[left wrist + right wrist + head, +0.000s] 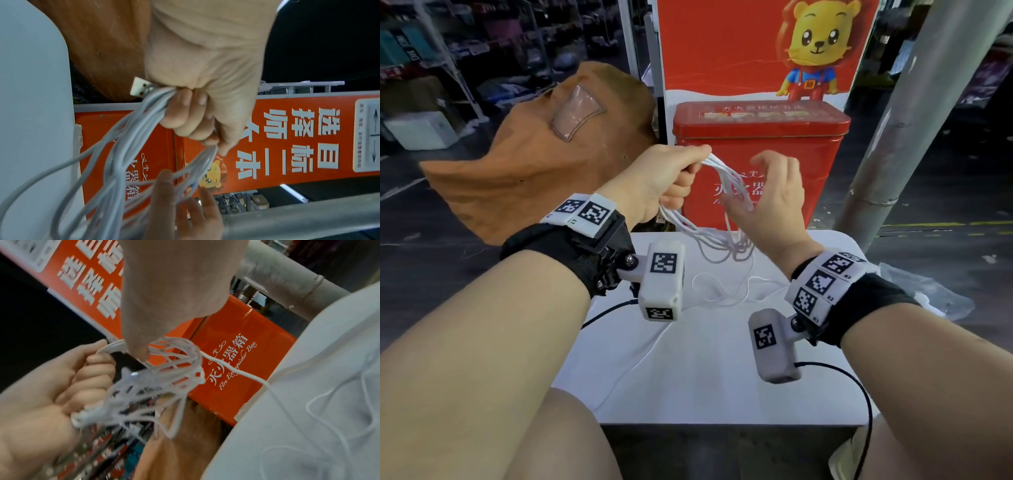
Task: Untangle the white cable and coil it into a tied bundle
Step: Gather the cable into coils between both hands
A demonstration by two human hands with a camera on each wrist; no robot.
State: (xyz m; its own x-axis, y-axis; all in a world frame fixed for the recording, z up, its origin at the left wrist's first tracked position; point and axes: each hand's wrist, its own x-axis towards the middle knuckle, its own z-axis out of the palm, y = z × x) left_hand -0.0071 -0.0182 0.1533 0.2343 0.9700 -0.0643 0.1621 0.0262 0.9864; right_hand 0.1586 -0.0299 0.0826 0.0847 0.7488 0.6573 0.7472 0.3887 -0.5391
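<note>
Coiling step underway: white cable (722,178) loops are gripped in left hand (654,181) above the surface (705,359); right hand (767,195) is spread, fingers relaxed, amid strands. Next: slack tail to be wound on, approx. evenly.

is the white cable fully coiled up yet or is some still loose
Partly coiled. The left hand grips several loops of white cable, but loose strands trail across the white table; no tie visible.

Fire extinguisher box (756,144) behind table (705,377)

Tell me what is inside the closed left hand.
The left hand grips gathered loops of the white cable, with a USB plug poking out beside them. How the strands lie inside the fist is hidden.
</note>
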